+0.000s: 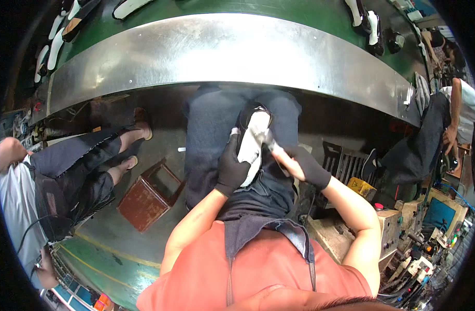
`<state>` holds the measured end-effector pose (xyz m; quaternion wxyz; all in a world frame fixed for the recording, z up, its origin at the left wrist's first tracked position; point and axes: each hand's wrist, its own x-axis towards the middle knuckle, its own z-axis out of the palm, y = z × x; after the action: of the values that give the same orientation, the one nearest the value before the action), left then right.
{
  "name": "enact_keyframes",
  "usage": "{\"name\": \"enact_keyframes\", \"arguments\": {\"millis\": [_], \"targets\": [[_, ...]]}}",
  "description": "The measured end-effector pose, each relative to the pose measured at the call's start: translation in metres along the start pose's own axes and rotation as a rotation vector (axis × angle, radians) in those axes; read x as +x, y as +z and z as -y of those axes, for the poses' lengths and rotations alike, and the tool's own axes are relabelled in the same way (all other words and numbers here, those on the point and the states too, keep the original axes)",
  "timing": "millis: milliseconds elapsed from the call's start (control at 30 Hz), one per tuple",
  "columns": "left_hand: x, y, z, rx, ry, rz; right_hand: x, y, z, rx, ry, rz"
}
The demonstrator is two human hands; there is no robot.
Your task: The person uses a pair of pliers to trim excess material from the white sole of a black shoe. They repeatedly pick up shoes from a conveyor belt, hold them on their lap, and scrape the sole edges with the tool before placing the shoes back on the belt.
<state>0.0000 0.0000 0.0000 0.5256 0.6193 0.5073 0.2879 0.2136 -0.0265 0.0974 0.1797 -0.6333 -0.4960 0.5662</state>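
Observation:
A black shoe [255, 124] with a long white sole face rests across my lap, over the dark apron and trousers. My left hand [233, 167], in a dark glove with bare or wrapped fingertips, grips its left side, the thumb lying along the edge. From the right, my right hand [298, 163] reaches over the white face, in a similar glove. Its fingers are drawn together near the shoe's middle, and motion blurs their tips. A pale smear shows at those tips; what they hold, if anything, I cannot make out.
Ahead runs a metal-edged bench [222, 49] with a green top [279, 7], several shoes at both ends. A brown stool [150, 197] stands on the left, near a seated person [66, 171]. Another person [429, 135] sits at right. Machinery [419, 259] and a yellow piece [360, 188] are to my right.

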Motion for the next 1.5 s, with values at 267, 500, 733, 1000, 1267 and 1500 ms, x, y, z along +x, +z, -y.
{"name": "enact_keyframes", "arguments": {"millis": [267,500,733,1000,1267,1500], "targets": [[-0.008,0.0,-0.006,0.044,0.057,0.03,0.003,-0.02,0.052,-0.855,-0.224,0.081],[-0.04,-0.028,-0.02,0.108,0.0,0.043,-0.01,0.007,0.065,-0.8,-0.213,0.127],[-0.047,-0.039,0.01,0.2,0.143,-0.051,0.028,0.02,0.03,-0.96,-0.457,0.058],[-0.011,-0.056,-0.036,-0.544,-0.415,0.039,0.035,0.008,0.04,-0.67,-0.303,0.385],[-0.003,-0.057,-0.006,0.265,-0.073,0.109,0.011,0.003,0.143,-0.985,-0.352,0.271],[-0.061,-0.063,0.01,0.084,0.168,0.181,-0.014,0.051,0.036,-0.462,-0.291,0.181]]}}
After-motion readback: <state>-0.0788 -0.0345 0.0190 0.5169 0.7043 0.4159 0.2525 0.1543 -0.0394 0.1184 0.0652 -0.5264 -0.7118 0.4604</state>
